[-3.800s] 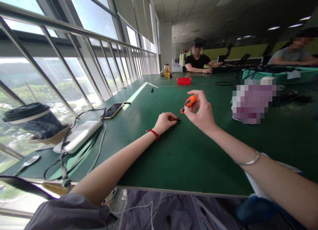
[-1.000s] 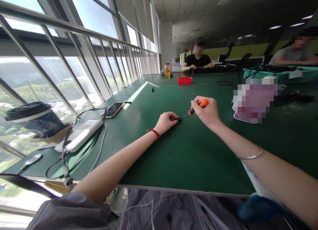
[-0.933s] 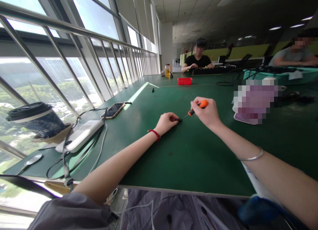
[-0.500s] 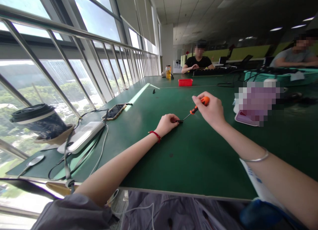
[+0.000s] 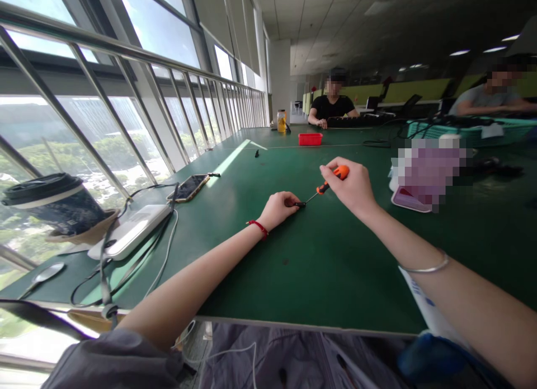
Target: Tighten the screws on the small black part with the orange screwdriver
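Note:
My left hand (image 5: 278, 207) rests low on the green table, its fingers closed on a small black part (image 5: 300, 204) whose kind is too small to tell. In my right hand (image 5: 354, 187) is a screwdriver (image 5: 333, 179) with an orange and black handle, gripped between thumb and fingers. Its thin metal shaft slants down to the left, and the tip meets the black part at my left fingertips. Part of the handle is covered by my right fingers.
On the left are a phone (image 5: 189, 187), a white power bank (image 5: 133, 232) with cables, and a lidded cup (image 5: 59, 204) by the railing. Farther back stand a red box (image 5: 310, 139) and a jar (image 5: 281, 122). A teal basket (image 5: 465, 132) is at right; two people sit beyond.
The whole view has shifted slightly. My right hand has turned a little around the screwdriver handle, while its tip stays at the black part. The person opposite has lowered a hand.

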Action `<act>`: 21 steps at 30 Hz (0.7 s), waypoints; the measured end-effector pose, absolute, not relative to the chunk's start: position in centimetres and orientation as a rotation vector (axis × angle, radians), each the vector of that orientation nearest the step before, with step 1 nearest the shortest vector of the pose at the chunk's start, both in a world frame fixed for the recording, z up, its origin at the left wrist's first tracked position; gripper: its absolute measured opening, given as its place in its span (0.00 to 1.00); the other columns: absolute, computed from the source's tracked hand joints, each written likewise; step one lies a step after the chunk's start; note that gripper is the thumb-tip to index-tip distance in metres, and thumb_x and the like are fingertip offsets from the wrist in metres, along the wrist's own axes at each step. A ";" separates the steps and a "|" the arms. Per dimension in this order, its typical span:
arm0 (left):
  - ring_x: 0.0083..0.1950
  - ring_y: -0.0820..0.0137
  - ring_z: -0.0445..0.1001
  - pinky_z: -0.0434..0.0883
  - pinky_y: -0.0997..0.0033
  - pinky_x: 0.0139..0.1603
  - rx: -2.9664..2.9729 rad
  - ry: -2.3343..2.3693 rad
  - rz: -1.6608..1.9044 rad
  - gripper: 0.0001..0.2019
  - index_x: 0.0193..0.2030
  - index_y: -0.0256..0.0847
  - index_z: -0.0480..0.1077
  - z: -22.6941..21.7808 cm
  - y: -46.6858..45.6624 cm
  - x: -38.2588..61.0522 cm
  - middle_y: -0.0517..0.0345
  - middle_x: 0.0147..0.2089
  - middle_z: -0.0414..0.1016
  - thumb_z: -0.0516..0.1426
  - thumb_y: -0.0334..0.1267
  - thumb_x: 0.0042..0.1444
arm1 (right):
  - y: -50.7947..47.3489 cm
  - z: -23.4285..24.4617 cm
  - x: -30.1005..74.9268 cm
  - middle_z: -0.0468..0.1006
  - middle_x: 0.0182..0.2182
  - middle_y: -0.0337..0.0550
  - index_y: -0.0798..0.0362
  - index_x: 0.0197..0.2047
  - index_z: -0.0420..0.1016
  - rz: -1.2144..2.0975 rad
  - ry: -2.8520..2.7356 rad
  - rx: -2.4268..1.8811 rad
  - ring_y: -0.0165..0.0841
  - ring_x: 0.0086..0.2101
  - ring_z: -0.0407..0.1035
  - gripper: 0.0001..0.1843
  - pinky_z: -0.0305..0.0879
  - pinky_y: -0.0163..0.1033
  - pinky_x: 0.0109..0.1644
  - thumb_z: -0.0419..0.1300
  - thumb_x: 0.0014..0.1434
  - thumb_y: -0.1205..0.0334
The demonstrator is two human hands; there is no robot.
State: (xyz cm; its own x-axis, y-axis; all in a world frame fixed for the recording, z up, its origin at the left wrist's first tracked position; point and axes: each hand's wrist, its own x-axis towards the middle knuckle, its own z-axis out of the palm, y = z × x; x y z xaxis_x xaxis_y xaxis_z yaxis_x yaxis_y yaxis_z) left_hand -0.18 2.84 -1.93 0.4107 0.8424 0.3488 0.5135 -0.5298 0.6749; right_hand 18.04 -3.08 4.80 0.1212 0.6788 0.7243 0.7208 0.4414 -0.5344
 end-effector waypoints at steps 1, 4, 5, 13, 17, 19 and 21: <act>0.34 0.72 0.74 0.73 0.73 0.39 2.202 1.150 0.939 0.06 0.34 0.36 0.76 -2.0 2.9 -0.2 0.56 0.33 0.78 0.60 0.30 0.47 | -3.1 4.8 18.0 0.69 0.21 0.38 0.50 0.26 0.67 -0.040 -1.593 -1.233 0.31 0.23 0.62 0.11 0.55 0.37 0.28 0.55 0.53 0.53; 0.34 0.72 0.74 0.73 0.73 0.39 2.198 1.150 0.941 0.07 0.34 0.35 0.76 -2.0 2.9 -0.2 0.55 0.34 0.78 0.60 0.30 0.47 | -2.9 4.6 18.1 0.71 0.24 0.36 0.49 0.36 0.68 -0.026 -1.574 -1.198 0.31 0.23 0.63 0.10 0.56 0.36 0.28 0.58 0.49 0.58; 0.34 0.71 0.74 0.73 0.73 0.39 2.196 1.151 0.938 0.07 0.34 0.35 0.76 -2.0 2.8 -0.2 0.55 0.34 0.78 0.60 0.29 0.47 | -2.9 4.6 18.1 0.70 0.24 0.35 0.48 0.38 0.68 -0.020 -1.567 -1.203 0.31 0.23 0.63 0.12 0.56 0.36 0.28 0.58 0.48 0.57; 0.33 0.72 0.74 0.73 0.74 0.38 2.199 1.145 0.937 0.06 0.34 0.36 0.76 -1.8 2.7 -0.2 0.55 0.32 0.78 0.60 0.30 0.48 | -3.1 4.8 18.1 0.69 0.20 0.39 0.50 0.23 0.67 0.008 -1.576 -1.294 0.31 0.23 0.62 0.15 0.54 0.37 0.28 0.55 0.54 0.49; 0.34 0.72 0.74 0.73 0.73 0.38 2.185 1.137 0.936 0.06 0.35 0.35 0.76 -1.8 2.8 -0.2 0.54 0.33 0.78 0.60 0.30 0.48 | -2.9 4.6 18.0 0.72 0.27 0.37 0.49 0.37 0.69 0.034 -1.569 -1.218 0.31 0.25 0.64 0.11 0.57 0.37 0.29 0.58 0.49 0.58; 0.34 0.71 0.74 0.73 0.73 0.39 2.174 1.137 0.934 0.06 0.34 0.34 0.76 -1.8 2.7 -0.2 0.54 0.33 0.78 0.60 0.29 0.48 | -2.9 4.4 18.0 0.71 0.26 0.36 0.49 0.42 0.66 0.044 -1.558 -1.219 0.32 0.25 0.65 0.17 0.58 0.37 0.29 0.59 0.48 0.58; 0.34 0.71 0.74 0.73 0.73 0.39 2.177 1.137 0.931 0.06 0.34 0.34 0.76 -1.7 2.7 -0.2 0.54 0.33 0.78 0.60 0.29 0.48 | -2.9 4.3 17.9 0.68 0.23 0.34 0.49 0.43 0.66 0.015 -1.531 -1.259 0.32 0.24 0.65 0.18 0.57 0.36 0.28 0.59 0.50 0.53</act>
State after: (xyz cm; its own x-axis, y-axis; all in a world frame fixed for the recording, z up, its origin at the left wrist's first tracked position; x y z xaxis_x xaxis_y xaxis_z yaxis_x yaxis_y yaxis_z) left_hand -0.17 2.69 -1.71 0.4147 0.8455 0.3365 0.4962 -0.5201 0.6952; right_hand 17.89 -2.91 4.34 0.1648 0.6938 0.7010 0.6796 0.4352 -0.5905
